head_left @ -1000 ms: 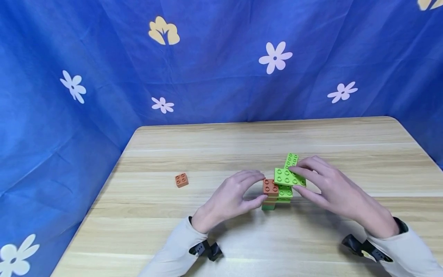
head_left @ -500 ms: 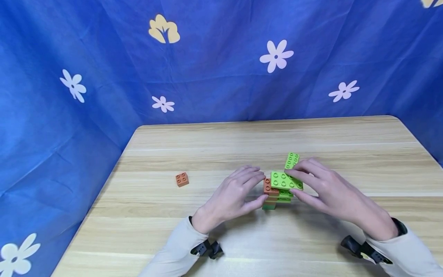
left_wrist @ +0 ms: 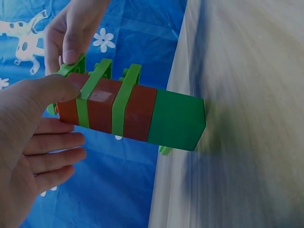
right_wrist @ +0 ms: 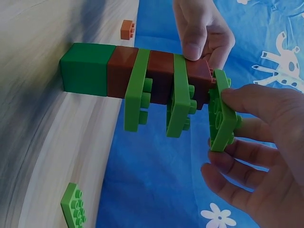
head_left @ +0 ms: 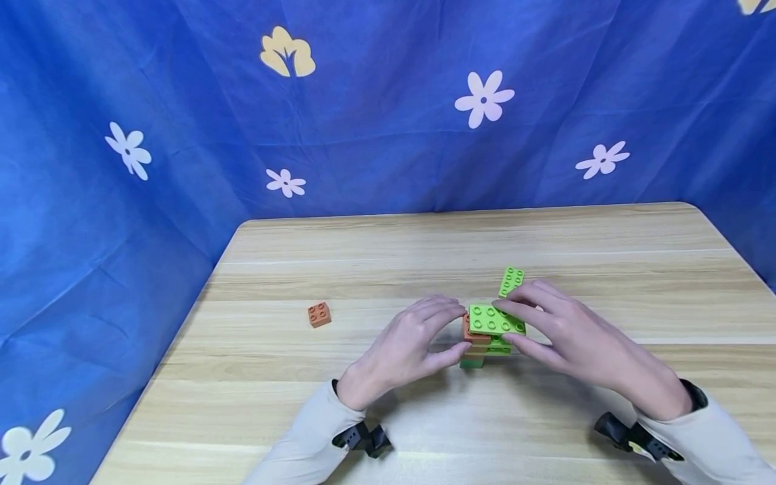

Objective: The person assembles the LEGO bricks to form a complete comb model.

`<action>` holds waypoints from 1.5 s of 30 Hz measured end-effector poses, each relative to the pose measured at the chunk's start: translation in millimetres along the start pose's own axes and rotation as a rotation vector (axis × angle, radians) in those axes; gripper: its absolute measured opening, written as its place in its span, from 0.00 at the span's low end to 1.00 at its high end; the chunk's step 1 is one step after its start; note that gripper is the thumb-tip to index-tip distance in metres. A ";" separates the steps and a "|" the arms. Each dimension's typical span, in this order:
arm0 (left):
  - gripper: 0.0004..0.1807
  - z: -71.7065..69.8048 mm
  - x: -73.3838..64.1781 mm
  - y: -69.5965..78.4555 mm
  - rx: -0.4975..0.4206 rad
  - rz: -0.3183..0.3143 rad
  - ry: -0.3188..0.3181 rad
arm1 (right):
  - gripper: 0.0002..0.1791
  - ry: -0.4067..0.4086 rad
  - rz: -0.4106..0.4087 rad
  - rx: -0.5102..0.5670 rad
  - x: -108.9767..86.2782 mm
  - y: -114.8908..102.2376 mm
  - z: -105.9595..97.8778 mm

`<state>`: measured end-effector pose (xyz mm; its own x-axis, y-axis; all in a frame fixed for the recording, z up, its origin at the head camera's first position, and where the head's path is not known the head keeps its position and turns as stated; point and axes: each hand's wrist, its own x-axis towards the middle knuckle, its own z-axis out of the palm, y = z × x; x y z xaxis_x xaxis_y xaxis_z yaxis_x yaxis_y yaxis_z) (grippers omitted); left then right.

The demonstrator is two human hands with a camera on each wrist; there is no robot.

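Note:
A brick tower stands upright on the table: a dark green brick (left_wrist: pixel 176 118) at the bottom, then reddish-brown bricks (left_wrist: pixel 140 111) alternating with lime green plates (right_wrist: pixel 137 90) that jut to the right. My left hand (head_left: pixel 409 340) pinches the top brown brick (right_wrist: pixel 196 78) between thumb and fingers. From the other side, my right hand (head_left: pixel 570 330) pinches another lime plate (head_left: pixel 494 320) by its right end. This plate lies over the top brown brick, its studs up. In the right wrist view it is slightly tilted, with a few studs of the brick showing beside it.
A loose brown brick (head_left: pixel 318 314) lies on the wooden table (head_left: pixel 267 384) to the left. Behind the tower lies a loose lime plate (head_left: pixel 512 277), partly covered by my right hand. A blue flowered curtain (head_left: pixel 376 121) hangs behind the table.
My right hand has brought the lime plate left and toward me, from beside the top brown brick to over it. My left hand stays at the tower.

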<state>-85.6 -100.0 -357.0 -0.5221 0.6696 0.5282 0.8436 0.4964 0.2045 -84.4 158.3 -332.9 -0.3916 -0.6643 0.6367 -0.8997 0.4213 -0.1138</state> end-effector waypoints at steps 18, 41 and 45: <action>0.20 -0.9 0.4 0.0 -0.111 -0.051 0.001 | 0.25 -0.028 -0.003 0.024 2.3 -1.3 2.0; 0.20 0.8 3.0 0.0 -0.221 -0.147 -0.029 | 0.24 -0.116 0.074 0.024 4.4 -4.6 -3.3; 0.19 0.0 2.8 0.5 -0.223 -0.151 -0.028 | 0.25 -0.104 0.064 0.027 4.2 -4.2 -3.8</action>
<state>-86.7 -97.9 -355.5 -0.6450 0.6136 0.4555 0.7609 0.4605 0.4572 -81.5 156.0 -326.8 -0.4649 -0.6977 0.5450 -0.8766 0.4492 -0.1727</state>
